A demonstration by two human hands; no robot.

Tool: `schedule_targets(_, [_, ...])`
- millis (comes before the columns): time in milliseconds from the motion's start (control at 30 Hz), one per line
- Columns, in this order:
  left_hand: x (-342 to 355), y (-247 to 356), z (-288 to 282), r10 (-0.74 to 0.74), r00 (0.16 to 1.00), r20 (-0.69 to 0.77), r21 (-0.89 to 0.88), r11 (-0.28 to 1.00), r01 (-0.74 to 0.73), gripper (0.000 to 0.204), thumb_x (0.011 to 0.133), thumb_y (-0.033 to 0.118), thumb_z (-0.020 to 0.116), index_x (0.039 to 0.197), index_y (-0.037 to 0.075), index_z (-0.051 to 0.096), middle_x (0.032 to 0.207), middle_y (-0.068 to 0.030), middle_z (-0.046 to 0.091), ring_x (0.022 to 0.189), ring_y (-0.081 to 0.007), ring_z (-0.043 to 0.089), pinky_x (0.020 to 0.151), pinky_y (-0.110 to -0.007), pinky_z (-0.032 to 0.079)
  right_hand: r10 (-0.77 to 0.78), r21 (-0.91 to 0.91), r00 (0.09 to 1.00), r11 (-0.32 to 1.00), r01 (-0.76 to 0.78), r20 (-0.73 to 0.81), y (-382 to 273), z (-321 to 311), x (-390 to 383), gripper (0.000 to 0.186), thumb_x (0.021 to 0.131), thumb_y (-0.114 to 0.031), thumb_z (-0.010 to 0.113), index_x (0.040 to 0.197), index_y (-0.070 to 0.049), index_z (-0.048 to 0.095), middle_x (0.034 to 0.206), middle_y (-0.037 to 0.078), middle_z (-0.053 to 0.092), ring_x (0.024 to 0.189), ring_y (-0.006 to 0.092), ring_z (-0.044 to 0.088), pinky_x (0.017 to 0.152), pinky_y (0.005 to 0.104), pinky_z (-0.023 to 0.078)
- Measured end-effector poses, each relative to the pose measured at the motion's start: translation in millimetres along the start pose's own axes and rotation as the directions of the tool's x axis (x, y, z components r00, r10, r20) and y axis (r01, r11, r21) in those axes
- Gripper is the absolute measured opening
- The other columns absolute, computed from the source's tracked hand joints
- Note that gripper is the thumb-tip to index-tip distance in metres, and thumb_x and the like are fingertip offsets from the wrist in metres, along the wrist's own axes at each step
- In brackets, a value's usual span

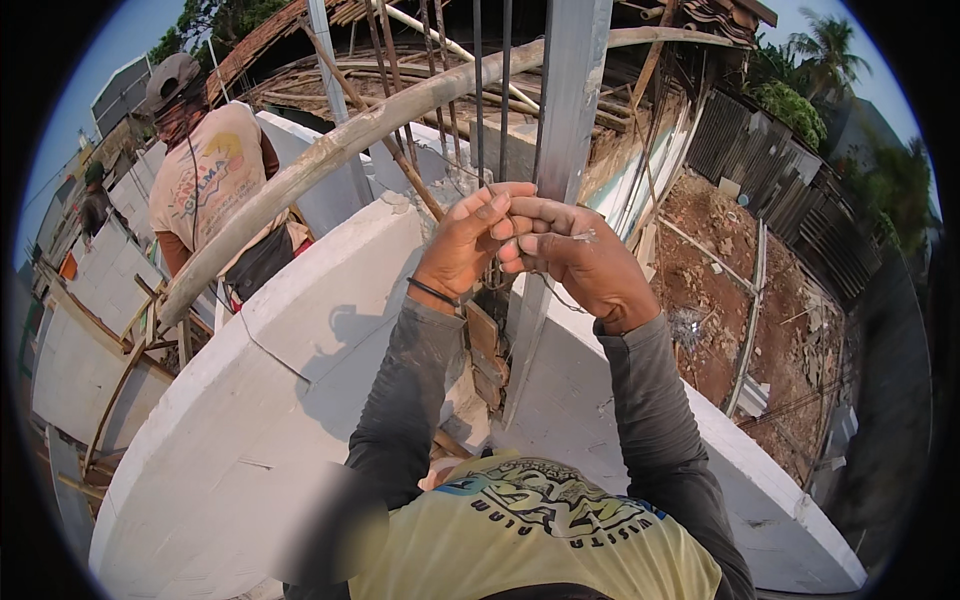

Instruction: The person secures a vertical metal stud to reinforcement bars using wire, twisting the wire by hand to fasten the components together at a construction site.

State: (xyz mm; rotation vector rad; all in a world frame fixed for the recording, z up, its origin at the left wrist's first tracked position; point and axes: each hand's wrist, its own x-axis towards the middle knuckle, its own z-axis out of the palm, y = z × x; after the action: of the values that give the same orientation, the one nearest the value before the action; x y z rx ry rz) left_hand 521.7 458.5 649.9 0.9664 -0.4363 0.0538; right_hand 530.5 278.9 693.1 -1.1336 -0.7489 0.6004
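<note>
My left hand (462, 248) and my right hand (592, 262) meet at chest height, fingertips touching, before the upright steel rebars (506, 90). Both are closed in a pinch on a thin wire (562, 296), which hangs in a loop under my right hand; the part between the fingers is mostly hidden. Just behind my right hand stands a grey metal post (574, 110). Below the hands, the rebars run down into a gap between two white block walls, where rough brickwork (486, 345) shows.
The white wall (270, 400) spreads on the left, another (640, 400) on the right. A long wooden pole (370, 125) crosses ahead at an angle. At the left a co-worker (215, 180) faces away. Beyond the right wall lies reddish earth (705, 255) with a corrugated metal fence (745, 150).
</note>
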Motion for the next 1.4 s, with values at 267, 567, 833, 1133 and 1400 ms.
schedule_targets(267, [13, -12, -17, 0.123, 0.975, 0.188, -0.387, 0.921, -0.042, 0.026, 0.094, 0.024, 0.065, 0.110, 0.005, 0.058, 0.104, -0.0093, 0.065, 0.092, -0.0214, 0.068, 0.080, -0.036, 0.060, -0.130, 0.236, 0.990, 0.965, 0.114, 0.051, -10, 8, -6, 0.046, 0.088, 0.005, 0.044, 0.132, 0.017, 0.043, 0.125, 0.023, 0.058, 0.112, 0.0283, 0.063, 0.095, 0.0318, 0.054])
schedule_targets(567, [43, -1, 7, 0.493, 0.861, -0.123, -0.263, 0.820, -0.508, 0.021, 0.091, 0.023, 0.069, 0.098, 0.007, 0.058, 0.085, -0.0080, 0.068, 0.079, -0.0191, 0.068, 0.071, -0.031, 0.056, -0.440, -0.052, 0.869, 0.897, 0.440, -0.226, -45, -6, -32, 0.038, 0.091, -0.003, 0.045, 0.126, 0.012, 0.051, 0.119, 0.022, 0.059, 0.108, 0.0282, 0.063, 0.088, 0.0362, 0.054])
schedule_targets(833, [75, 30, 44, 0.581, 0.731, -0.359, -0.421, 0.598, -0.682, 0.019, 0.093, 0.020, 0.066, 0.095, 0.002, 0.059, 0.089, -0.0064, 0.062, 0.083, -0.0172, 0.059, 0.074, -0.028, 0.049, -0.470, -0.096, 0.824, 0.880, 0.466, -0.316, -51, -11, -46, 0.031, 0.092, -0.005, 0.050, 0.120, 0.007, 0.056, 0.109, 0.014, 0.063, 0.095, 0.0187, 0.065, 0.076, 0.0302, 0.053])
schedule_targets(1133, [82, 50, 47, 0.610, 0.626, -0.485, -0.234, 0.600, -0.765, 0.020, 0.094, 0.017, 0.065, 0.100, -0.001, 0.057, 0.094, -0.0106, 0.065, 0.088, -0.0203, 0.064, 0.077, -0.030, 0.055, -0.502, -0.161, 0.796, 0.864, 0.477, -0.338, -47, -19, -31, 0.029, 0.092, -0.007, 0.052, 0.118, 0.006, 0.057, 0.106, 0.012, 0.062, 0.091, 0.0168, 0.064, 0.074, 0.0295, 0.053])
schedule_targets(1400, [114, 22, 45, 0.446, 0.793, -0.414, 0.116, 0.891, -0.440, 0.018, 0.095, 0.014, 0.063, 0.099, -0.002, 0.055, 0.085, -0.0130, 0.066, 0.072, -0.0182, 0.066, 0.065, -0.028, 0.055, -0.920, -0.968, 0.381, 0.172, 0.181, -0.092, -61, -64, 25, 0.040, 0.088, -0.005, 0.056, 0.128, 0.001, 0.053, 0.116, 0.013, 0.059, 0.108, 0.0278, 0.058, 0.094, 0.0372, 0.046])
